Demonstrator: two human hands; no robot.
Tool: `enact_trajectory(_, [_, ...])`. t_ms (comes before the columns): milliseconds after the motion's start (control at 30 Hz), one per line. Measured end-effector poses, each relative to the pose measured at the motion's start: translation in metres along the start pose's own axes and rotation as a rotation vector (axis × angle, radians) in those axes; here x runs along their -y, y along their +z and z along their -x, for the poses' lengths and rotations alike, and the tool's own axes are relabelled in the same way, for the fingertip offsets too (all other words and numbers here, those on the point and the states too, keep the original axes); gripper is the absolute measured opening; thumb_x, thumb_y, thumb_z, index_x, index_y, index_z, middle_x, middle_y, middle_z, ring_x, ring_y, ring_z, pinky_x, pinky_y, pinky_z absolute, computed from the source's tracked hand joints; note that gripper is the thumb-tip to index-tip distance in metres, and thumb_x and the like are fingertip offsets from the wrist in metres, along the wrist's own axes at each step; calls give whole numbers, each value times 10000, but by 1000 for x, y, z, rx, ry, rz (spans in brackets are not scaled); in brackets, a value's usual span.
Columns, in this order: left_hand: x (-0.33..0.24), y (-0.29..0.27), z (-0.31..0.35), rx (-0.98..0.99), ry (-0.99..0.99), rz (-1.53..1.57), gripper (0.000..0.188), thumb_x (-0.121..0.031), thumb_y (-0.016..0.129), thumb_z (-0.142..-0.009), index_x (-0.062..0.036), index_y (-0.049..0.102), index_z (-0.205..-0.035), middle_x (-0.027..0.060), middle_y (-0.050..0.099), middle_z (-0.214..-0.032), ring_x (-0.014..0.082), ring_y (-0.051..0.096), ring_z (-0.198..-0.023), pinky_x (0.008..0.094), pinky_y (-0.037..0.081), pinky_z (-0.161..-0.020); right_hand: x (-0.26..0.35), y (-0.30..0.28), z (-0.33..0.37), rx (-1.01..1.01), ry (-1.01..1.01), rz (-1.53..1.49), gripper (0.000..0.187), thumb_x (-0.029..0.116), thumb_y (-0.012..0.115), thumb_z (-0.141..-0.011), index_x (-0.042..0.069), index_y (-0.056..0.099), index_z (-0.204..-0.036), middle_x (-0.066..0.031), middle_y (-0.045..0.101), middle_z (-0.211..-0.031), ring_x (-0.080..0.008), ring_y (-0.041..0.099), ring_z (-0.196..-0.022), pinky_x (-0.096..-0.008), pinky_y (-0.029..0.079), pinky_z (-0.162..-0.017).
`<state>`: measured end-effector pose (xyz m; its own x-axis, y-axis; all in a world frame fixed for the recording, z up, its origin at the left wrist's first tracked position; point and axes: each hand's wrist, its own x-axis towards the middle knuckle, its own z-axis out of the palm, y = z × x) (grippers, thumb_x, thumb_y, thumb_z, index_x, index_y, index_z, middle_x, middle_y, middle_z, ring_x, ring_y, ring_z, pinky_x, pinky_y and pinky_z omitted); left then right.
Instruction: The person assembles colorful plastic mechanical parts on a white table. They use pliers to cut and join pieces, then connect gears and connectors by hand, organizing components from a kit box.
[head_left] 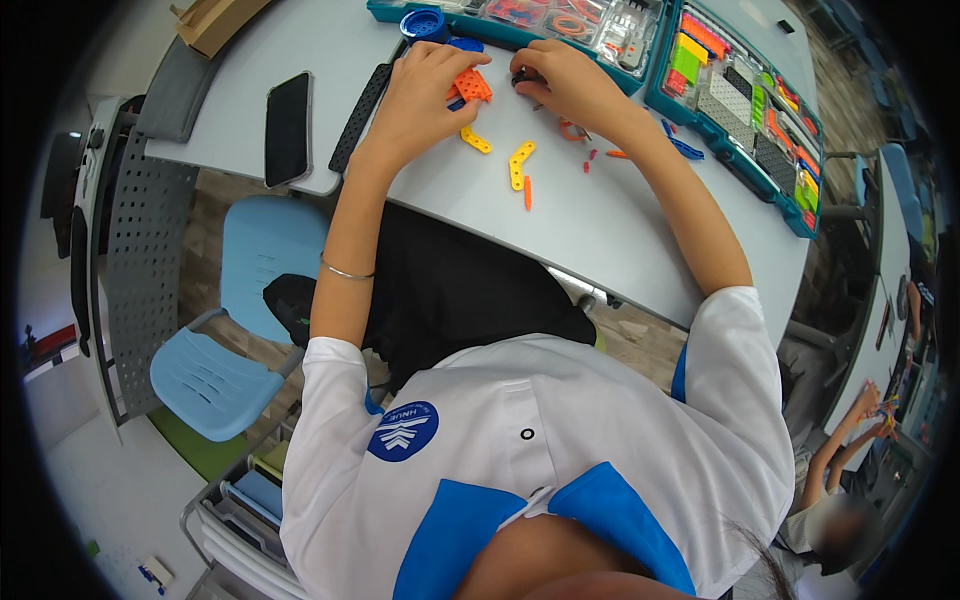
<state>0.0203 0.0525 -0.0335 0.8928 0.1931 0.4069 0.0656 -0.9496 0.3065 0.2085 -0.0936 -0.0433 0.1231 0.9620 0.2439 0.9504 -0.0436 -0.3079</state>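
Observation:
My left hand [424, 105] is closed around an orange perforated building piece [473, 87], with blue parts showing beside it. A yellow angled beam [476, 140] lies just below that hand. The fingertips of my right hand [572, 88] pinch a small black piece [518, 77], whose exact kind is too small to tell. Nearer to me on the table lie another yellow angled beam [521, 166] and a thin orange rod [528, 194]. Under my right wrist are an orange ring [572, 131] and several small pink pegs [587, 167].
Two teal cases of sorted parts, one at the back [500, 38] and one on the right [728, 155], border the work area. Blue wheels [424, 25], a long black perforated beam [360, 118] and a phone [289, 130] lie leftward. A light blue chair [215, 385] stands left.

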Motion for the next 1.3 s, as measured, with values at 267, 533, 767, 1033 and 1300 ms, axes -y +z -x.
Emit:
enact_trajectory(267, [1,2,4,-79,36,6,438,-160,755,-852,-124,664,-1279,47,664,-1240,237,523,-1246,393,398,-1070,3,17,-20,-67,-57,80,192,147,676,-933,86,690,-1115,-98,656,-1040,-285,665,-1012,-389,552,-852])
enact_trajectory(533, [-30,-26,34,-62,-67,85,328,-132,754,-853,-75,705,-1173,83,673,-1157,259,588,-1119,367,472,-988,10,11,-32,-108,22,-16,215,118,665,-940,52,683,-1145,-116,686,-1072,-284,698,-957,-375,568,-820])
enact_trajectory(767, [-47,-5,56,28,-149,172,269,-81,745,-850,-44,714,-1115,94,616,-1092,257,600,-1049,362,498,-932,-27,-39,0,-81,-25,-56,218,22,664,-926,20,698,-1141,-136,737,-1053,-240,735,-885,-342,593,-814])
enact_trajectory(1033, [-61,7,62,4,-127,334,320,-116,775,-840,-9,698,-1132,113,606,-1163,266,594,-1085,370,500,-950,-4,-20,26,-16,79,203,263,140,651,-956,7,682,-1180,-137,675,-1146,-298,692,-989,-385,555,-885])
enact_trajectory(1300, [-85,20,61,-69,-97,380,438,-180,831,-790,-23,677,-1169,102,591,-1187,267,580,-1048,378,504,-948,-4,-3,19,-51,0,-10,262,88,622,-967,13,679,-1212,-129,666,-1151,-305,674,-981,-381,549,-861])
